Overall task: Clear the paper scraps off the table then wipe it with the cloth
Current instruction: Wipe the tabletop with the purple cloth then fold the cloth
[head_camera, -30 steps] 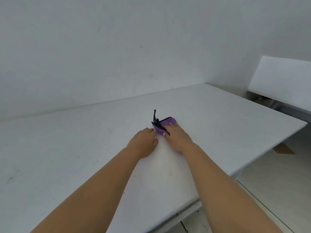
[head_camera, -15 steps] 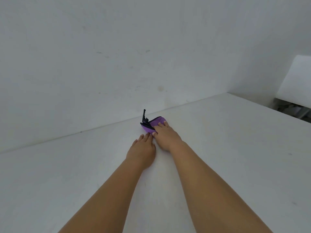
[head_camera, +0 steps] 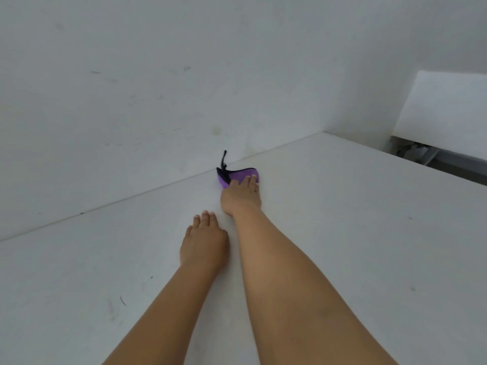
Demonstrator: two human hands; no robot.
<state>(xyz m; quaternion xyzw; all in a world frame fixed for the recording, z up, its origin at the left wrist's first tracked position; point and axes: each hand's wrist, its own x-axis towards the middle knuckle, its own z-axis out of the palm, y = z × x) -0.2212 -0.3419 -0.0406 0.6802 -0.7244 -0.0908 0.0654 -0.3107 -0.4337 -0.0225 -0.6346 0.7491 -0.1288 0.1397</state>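
Pushed cloth (head_camera: 241, 175) far out w/ right hand (head_camera: 241, 197), now near the wall (head_camera: 131, 101) at back of counter (head_camera: 342, 206); fingers (head_camera: 247, 181) straight, pressing flat on it. Left hand (head_camera: 203, 246) flat on counter, fingers together, holding nothing, now well behind the right vs side by side 1 s ago. No scraps visible, so prob. wiping stage.

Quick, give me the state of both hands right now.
Left hand: open, flat on the table, holding nothing.
Right hand: open, straight fingers pressing the purple cloth down near the wall.
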